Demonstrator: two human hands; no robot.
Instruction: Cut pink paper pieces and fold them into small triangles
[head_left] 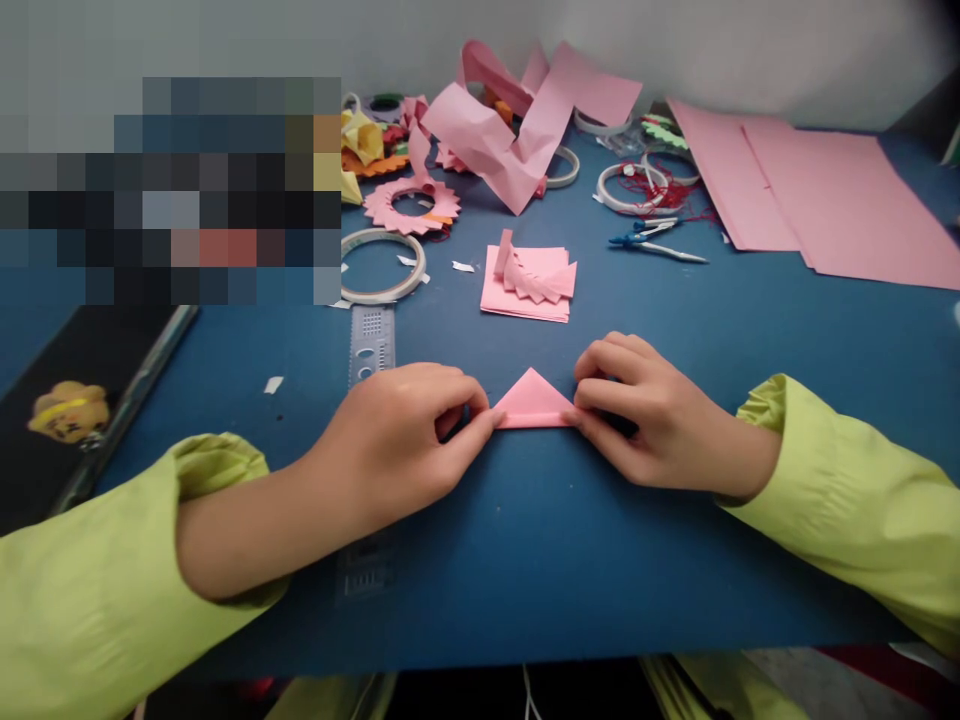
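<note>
A small pink paper triangle lies in front of me, point away from me, with a narrow folded band along its near edge. My left hand pinches its left corner between thumb and fingers. At the right corner, my right hand is closed on the paper in the same way. Just beyond it sits a stack of pink paper squares, and a curved chain of folded pink pieces rests on top. Under my left forearm, partly covered, runs a clear plastic ruler.
Past the stack stand a tape roll, a pink paper ring, crumpled pink paper and blue-handled scissors. Large pink sheets lie at the back right. A black case with a bear charm is at the left.
</note>
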